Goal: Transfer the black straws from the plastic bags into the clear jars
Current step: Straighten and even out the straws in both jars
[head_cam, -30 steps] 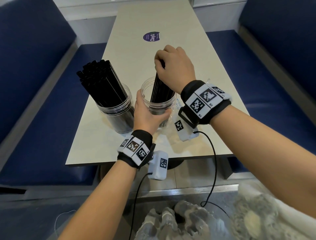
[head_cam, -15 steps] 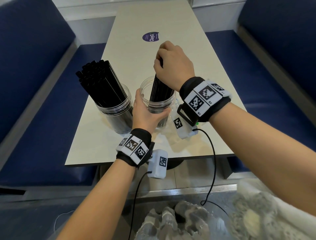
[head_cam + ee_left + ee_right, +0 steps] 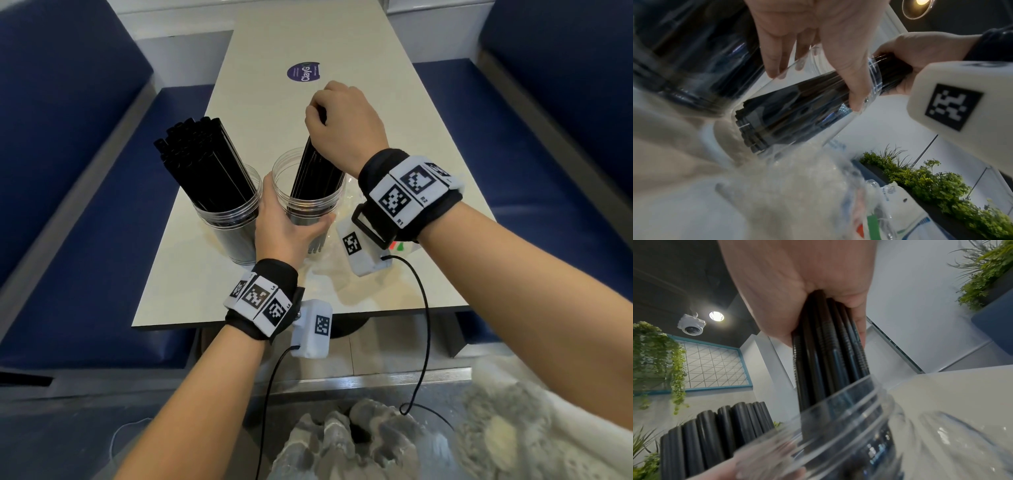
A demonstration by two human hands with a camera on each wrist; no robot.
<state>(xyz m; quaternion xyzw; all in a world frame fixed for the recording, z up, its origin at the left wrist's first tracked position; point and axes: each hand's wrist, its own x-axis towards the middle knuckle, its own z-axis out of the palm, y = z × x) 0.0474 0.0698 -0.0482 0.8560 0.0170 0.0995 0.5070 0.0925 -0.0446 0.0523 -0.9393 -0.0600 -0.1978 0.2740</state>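
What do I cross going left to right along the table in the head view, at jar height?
Full jar of straws → left hand gripping the second jar → the bundle gripped by the right hand → plastic bag beside that jar.

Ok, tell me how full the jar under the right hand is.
Partly full: the straw bundle fills only one side of the right jar, leaving bare space beside it.
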